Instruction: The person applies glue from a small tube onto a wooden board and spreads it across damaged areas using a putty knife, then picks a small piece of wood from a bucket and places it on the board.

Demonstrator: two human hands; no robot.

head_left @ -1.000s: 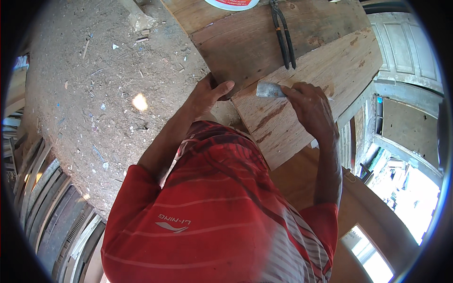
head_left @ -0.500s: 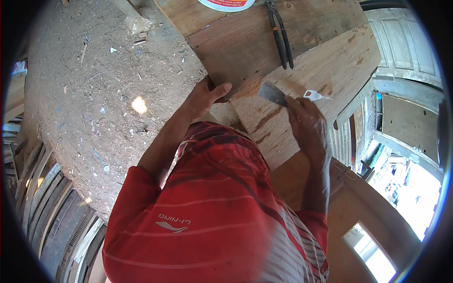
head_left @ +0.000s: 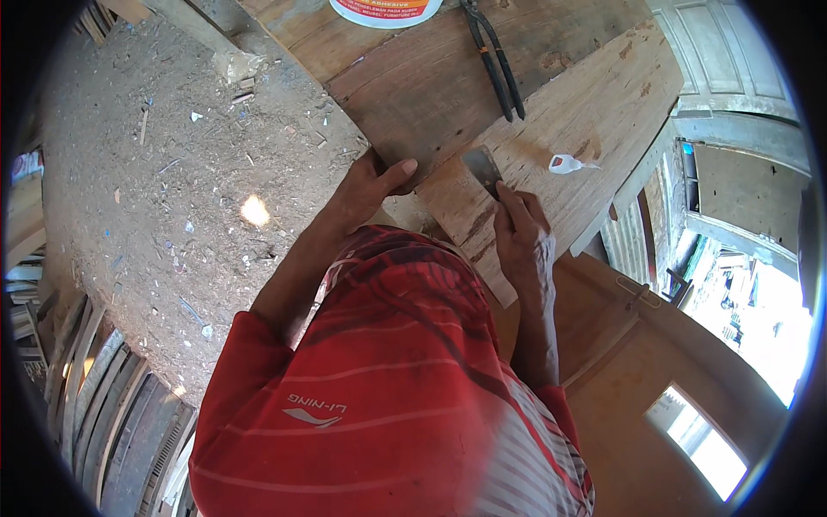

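My right hand (head_left: pixel 524 231) grips a putty knife (head_left: pixel 480 165), its flat metal blade over the near part of a pale wooden board (head_left: pixel 594 112). Dark brown patches mark that board near the blade. At the left edge of the darker wooden board (head_left: pixel 405 99), my left hand (head_left: pixel 366 189) clasps the corner, thumb on top and the other fingers mostly hidden. A small white glue bottle (head_left: pixel 564 164) with a thin nozzle lies on the pale board, right of the putty knife. Long-handled pincers (head_left: pixel 493 65) with dark grips lie farther back across the boards.
A white tub (head_left: pixel 385 12) with a red and orange label stands at the far edge. Wood scraps litter the floor (head_left: pixel 198 164) on the left, with stacked timber (head_left: pixel 112 414) at lower left. A brown panel (head_left: pixel 620 414) and a pale panelled door (head_left: pixel 724 52) are on the right.
My right hand has drawn back to the left and nearer with the putty knife, uncovering the glue bottle. My left hand keeps its hold on the board's edge. The view has shifted slightly.
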